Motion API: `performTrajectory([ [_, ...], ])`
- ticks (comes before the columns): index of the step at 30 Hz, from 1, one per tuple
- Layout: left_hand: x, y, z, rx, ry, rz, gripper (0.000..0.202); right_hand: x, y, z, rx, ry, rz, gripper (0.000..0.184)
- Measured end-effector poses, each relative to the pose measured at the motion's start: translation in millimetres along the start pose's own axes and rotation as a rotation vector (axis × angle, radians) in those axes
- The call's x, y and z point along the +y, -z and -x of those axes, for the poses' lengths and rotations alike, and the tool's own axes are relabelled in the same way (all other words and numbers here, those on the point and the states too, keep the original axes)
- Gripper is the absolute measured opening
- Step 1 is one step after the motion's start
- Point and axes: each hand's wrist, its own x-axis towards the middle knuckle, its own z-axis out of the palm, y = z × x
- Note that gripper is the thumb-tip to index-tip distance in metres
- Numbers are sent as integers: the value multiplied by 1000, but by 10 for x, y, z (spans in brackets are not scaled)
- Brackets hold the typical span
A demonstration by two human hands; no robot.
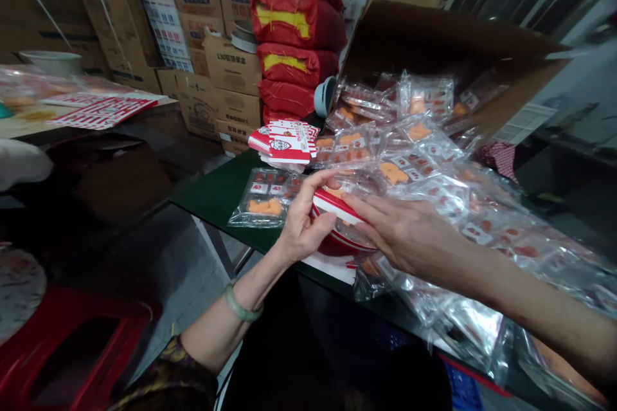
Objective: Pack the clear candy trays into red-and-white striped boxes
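Observation:
My left hand (303, 218) grips the left side of a red and white paper box (337, 205), thumb on top and fingers curled under it. Over the same box's right end lies my right hand (405, 231), its fingers stretched flat and pressing on the top. A clear plastic packet (263, 200) with orange pieces lies on the green table (212, 195) just left of my left hand. A stack of flat red and white cartons (286, 141) sits behind the box.
A big heap of clear packets (434, 160) spills from an open cardboard box (434, 38) on the right. Red sacks (294, 51) and stacked cartons (212, 44) stand behind. A red plastic stool (72, 347) is at the lower left.

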Motion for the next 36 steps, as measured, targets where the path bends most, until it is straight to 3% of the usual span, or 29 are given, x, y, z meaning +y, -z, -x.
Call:
performTrajectory([
  [2,-13,39,-4,-28,-34,1,43,4,9,1,-14,17,18,38],
  [6,29,155,-82,-107,-88,2,32,22,58,-58,-189,-11,-28,35],
  [8,113,206,-191,-149,-110,-100,24,34,66,-88,-248,-30,-27,34],
  [12,305,266,-492,-362,-11,-338,19,65,22,-94,-242,-113,-130,39],
  [14,344,279,-621,-505,88,-314,25,79,-30,-59,-129,-216,-240,37],
  [16,341,285,-709,-584,132,-277,26,77,-97,-5,75,-356,-381,38],
  [20,312,293,-790,-660,89,-286,16,-22,-266,101,476,-599,-770,35],
  [22,318,309,-816,-715,63,-280,16,-110,-363,132,643,-621,-873,24],
  [25,333,364,-851,-766,49,-274,17,-243,-518,153,881,-555,-812,14],
  [31,334,457,-874,-770,28,-336,17,-428,-789,105,1079,-575,-723,26],
  [36,368,308,-880,-826,-12,-383,22,-521,-925,9,1118,-651,-649,26],
])
